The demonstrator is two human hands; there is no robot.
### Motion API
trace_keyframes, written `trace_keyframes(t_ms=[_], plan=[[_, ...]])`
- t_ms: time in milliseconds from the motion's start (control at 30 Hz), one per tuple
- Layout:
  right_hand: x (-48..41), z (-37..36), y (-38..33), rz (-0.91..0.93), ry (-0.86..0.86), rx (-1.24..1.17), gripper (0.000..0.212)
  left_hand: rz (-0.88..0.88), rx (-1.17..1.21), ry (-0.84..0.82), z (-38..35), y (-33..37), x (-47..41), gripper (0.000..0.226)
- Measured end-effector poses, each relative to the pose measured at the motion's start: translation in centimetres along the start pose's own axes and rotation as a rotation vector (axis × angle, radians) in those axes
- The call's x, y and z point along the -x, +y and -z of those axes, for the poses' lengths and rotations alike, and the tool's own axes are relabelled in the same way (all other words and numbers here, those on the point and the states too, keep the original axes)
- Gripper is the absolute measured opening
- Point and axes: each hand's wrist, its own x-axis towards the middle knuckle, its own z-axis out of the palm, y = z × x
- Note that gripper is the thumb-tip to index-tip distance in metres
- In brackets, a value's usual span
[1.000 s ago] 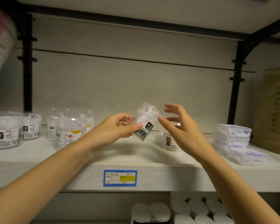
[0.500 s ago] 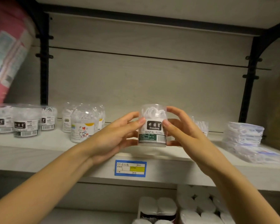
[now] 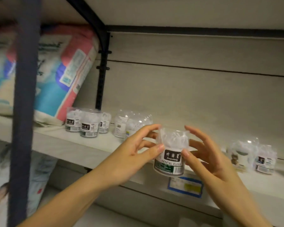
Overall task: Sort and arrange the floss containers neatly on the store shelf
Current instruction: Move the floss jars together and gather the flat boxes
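Observation:
A clear floss container (image 3: pixel 170 151) with a black "DENTAL FLOSS" label is upright in the air just in front of the shelf (image 3: pixel 82 146). My left hand (image 3: pixel 134 154) grips its left side, and my right hand (image 3: pixel 203 156) grips its right side with thumb and fingertips. Three matching black-label containers (image 3: pixel 87 125) stand grouped at the shelf's left. Behind my left hand are clear domed containers (image 3: pixel 128 125), partly hidden. Two more containers (image 3: pixel 251 156) stand to the right on the shelf.
Large soft packs in pink and blue (image 3: pixel 62 71) lean at the left, beyond a black bracket (image 3: pixel 102 76). A dark upright post (image 3: pixel 25 112) crosses the near left. A blue price tag (image 3: pixel 185 186) sits on the shelf's front edge.
The container went from tilted in my left hand to upright between both hands. The view has swung left, so the black-label group and the soft packs now show more fully.

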Motion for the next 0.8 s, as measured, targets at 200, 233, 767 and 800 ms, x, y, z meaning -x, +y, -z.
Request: trace_keyframes(t_ms=[200,233,767,800], plan=[[-3.3,-6.6,-2.0,0.046,-0.048,-0.017,0.050,-0.026,-0.105,0.107,7.1,-0.1,1.8,0.048],[-3.9,-7.9,-2.3,0.051,-0.040,-0.024,0.051,-0.034,-0.117,0.116,8.4,-0.1,2.0,0.048],[-13.7,-25.5,-5.5,-0.004,0.042,0.279,0.057,-0.006,-0.580,0.135,26.0,-2.6,0.9,0.042],[-13.7,-26.0,-5.3,-0.015,0.034,0.292,0.056,0.000,-0.635,0.120,26.1,-2.9,1.0,0.043]])
